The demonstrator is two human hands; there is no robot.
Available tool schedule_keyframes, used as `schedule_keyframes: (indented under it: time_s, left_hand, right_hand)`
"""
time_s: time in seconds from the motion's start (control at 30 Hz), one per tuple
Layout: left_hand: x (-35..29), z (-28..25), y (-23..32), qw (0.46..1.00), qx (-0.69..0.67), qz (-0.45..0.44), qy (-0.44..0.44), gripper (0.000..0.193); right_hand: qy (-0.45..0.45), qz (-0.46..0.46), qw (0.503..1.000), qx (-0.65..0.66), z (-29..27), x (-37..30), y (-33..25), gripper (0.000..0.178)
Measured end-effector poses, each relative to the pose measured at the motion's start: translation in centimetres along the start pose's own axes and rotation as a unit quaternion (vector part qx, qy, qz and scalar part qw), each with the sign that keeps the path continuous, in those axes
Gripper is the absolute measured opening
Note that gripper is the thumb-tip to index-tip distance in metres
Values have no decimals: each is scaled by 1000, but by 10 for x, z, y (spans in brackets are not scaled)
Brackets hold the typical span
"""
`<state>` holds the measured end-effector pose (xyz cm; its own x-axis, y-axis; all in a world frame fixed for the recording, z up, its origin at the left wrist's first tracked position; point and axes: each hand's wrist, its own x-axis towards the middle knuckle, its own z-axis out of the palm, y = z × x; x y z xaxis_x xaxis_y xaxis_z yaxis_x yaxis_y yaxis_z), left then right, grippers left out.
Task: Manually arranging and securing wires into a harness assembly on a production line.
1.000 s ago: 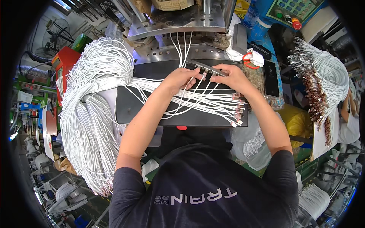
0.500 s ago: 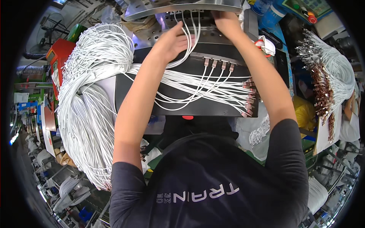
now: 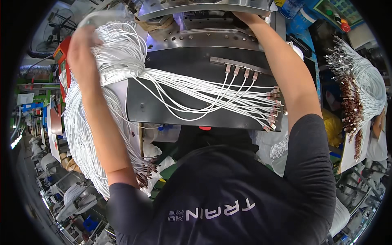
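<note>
My left hand (image 3: pixel 83 49), smeared by motion, is over the thick coil of white cables (image 3: pixel 120 51) at the left. A blurred pale arc, seemingly moving cables, curves above it; its grip cannot be made out. My right hand (image 3: pixel 246 17) reaches under the metal plate (image 3: pixel 204 9) of a machine, its fingers hidden. Between my arms a black board (image 3: pixel 163 117) carries a fan of white cables (image 3: pixel 204 90) ending in brownish connectors (image 3: pixel 272 107). Several more connectors sit in a row along a narrow metal strip (image 3: pixel 241 65).
A perforated metal ledge (image 3: pixel 200 38) runs behind the board. To the right hangs another cable bundle (image 3: pixel 363 85) with brown ends. A red button (image 3: pixel 345 27) is on a panel at the upper right. A red machine (image 3: pixel 62 53) stands behind the left coil.
My left hand has swung left from the machine to the cable coil. The cables that hung from the machine by that hand are gone from there. My right hand stays under the plate.
</note>
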<state>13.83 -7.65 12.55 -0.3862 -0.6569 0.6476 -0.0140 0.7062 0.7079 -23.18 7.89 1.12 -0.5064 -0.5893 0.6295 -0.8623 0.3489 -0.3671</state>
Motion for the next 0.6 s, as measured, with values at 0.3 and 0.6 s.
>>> schedule_keyframes:
  time_s: [0.3,0.6]
  left_hand:
    - [-83,-35,-76,962,247,-105,-51,40]
    - [-217,104,28,877,102,277,-380,38]
  right_hand:
    - [-104,-88,991,5,-27,-103,-12,33]
    - [-297,-42,953,26,-130,-170,-21,32]
